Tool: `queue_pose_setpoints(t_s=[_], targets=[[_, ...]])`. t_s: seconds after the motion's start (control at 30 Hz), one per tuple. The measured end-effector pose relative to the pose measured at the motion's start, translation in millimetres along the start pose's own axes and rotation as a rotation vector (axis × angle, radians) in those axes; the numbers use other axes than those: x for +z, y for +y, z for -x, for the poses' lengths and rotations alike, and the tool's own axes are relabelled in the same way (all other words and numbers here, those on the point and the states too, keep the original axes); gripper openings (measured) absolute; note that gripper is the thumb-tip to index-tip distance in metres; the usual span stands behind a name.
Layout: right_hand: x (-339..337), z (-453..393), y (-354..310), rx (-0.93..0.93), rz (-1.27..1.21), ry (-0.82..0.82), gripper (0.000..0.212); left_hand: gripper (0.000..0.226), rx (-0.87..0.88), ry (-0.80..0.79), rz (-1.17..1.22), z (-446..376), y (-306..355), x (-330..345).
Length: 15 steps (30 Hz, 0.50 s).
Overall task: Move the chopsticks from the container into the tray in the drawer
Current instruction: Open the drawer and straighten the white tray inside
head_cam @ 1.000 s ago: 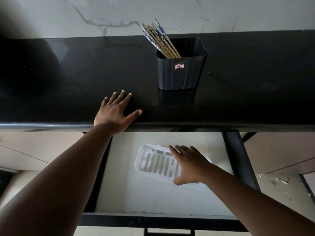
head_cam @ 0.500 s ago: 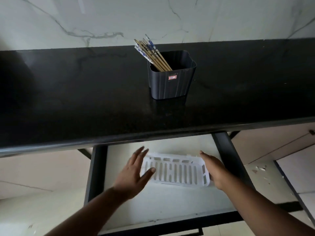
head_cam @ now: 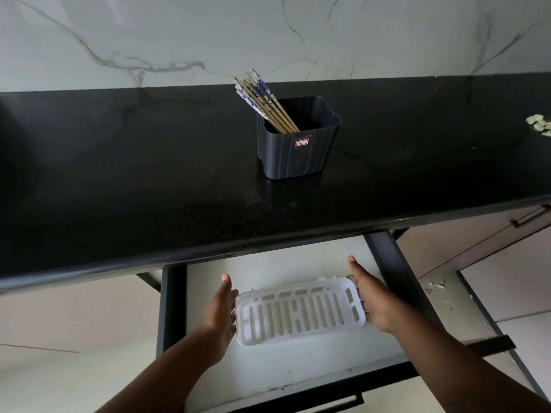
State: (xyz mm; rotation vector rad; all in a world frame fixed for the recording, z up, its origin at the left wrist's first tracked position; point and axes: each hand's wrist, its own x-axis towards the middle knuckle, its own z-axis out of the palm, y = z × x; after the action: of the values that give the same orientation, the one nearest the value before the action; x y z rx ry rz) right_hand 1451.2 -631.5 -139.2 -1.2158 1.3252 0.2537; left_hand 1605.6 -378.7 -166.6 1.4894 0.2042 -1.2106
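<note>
Several wooden chopsticks (head_cam: 264,104) with blue-and-white patterned tops lean to the left in a dark ribbed container (head_cam: 298,144) standing on the black countertop (head_cam: 134,174). Below the counter an open drawer (head_cam: 384,254) holds a white slotted tray (head_cam: 299,314). My left hand (head_cam: 222,311) presses against the tray's left end and my right hand (head_cam: 368,296) against its right end, so the tray is held between both palms.
A marble wall rises behind the counter. Small pale bits (head_cam: 539,123) lie at the counter's far right. A cabinet front with a bar handle (head_cam: 530,216) is to the right of the drawer. The drawer's dark front rail (head_cam: 328,386) runs below my arms.
My left hand left the countertop and dropped into the drawer. Both hands closed in on the tray's ends, and the tray now lies straighter across the drawer.
</note>
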Motion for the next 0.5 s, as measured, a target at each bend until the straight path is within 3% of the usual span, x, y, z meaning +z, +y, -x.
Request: queue_pose_setpoints(t_s=[0.23,0.33,0.4,0.5], targets=[[7.4,8.2,-2.3,-0.014,0.065,-0.011,0.088,0.082,0.035,-0.013,-0.057,14.8,-4.8,-9.5],[7.1,17.6,-3.9,-0.113,0.178,0.133,0.074,0.083,0.127,0.045,-0.293,23.9,-10.8,-14.0],[3.9,28.1,2.3,-0.274,0.381,0.199,0.061,0.089,0.23,0.096,-0.475,35.9,-18.4,-18.7],[-2.7,47.2,28.2,-0.514,0.648,0.164,0.059,0.097,0.376,0.124,-0.873,51.4,-36.9,-24.9]])
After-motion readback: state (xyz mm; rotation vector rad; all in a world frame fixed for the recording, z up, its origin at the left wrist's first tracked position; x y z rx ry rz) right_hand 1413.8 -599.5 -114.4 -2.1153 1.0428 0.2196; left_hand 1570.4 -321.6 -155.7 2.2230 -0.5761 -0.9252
